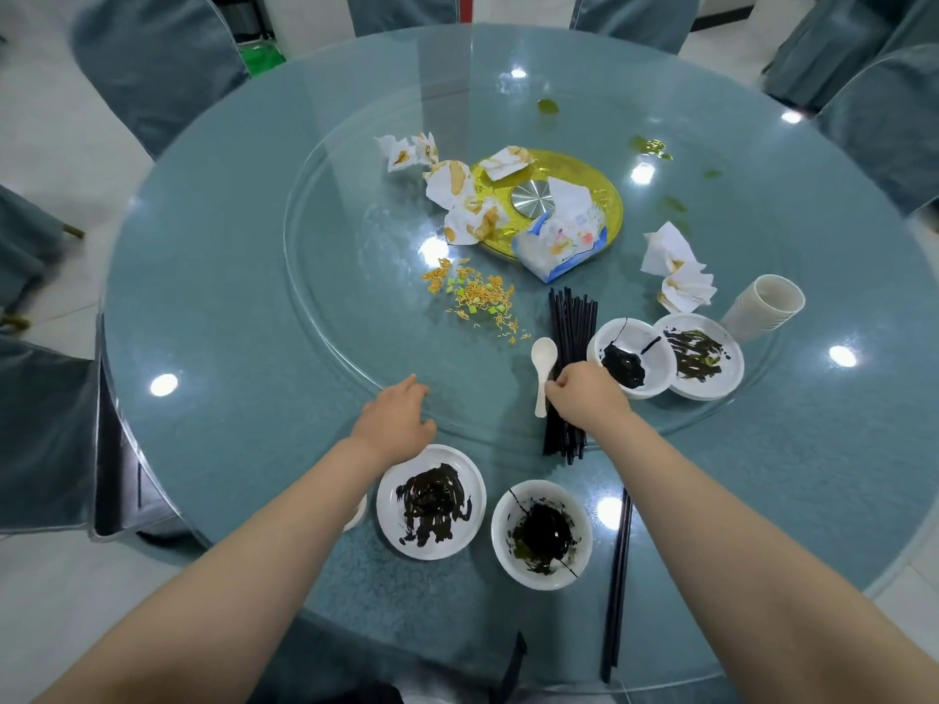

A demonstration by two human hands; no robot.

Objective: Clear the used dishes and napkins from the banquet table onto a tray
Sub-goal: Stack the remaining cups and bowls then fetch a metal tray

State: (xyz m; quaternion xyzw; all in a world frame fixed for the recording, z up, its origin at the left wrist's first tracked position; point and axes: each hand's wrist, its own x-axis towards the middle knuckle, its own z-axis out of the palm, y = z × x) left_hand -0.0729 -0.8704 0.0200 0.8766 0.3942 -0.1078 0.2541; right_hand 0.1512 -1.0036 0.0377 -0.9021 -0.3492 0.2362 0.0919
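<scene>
My right hand point(584, 396) curls over a bundle of black chopsticks point(571, 327) and pinches the white spoon point(542, 360) beside them. My left hand point(399, 419) rests on the glass turntable's edge with loosely bent fingers. Near me sit a sauce-smeared white plate point(432, 503) and a white bowl point(541, 536). A second bowl point(632, 358) and plate point(698, 355) stand right of the bundle. Soiled napkins point(465, 195) lie mid-table, and other napkins point(678, 274) lie at the right. No tray is in view.
A loose pair of black chopsticks point(617, 586) lies by the table's near right edge. Stacked paper cups point(762, 307), a tissue pack point(559, 241), a gold centre disc point(604, 195) and scattered noodle crumbs point(475, 297) are on the glass. Covered chairs point(152, 63) ring the table.
</scene>
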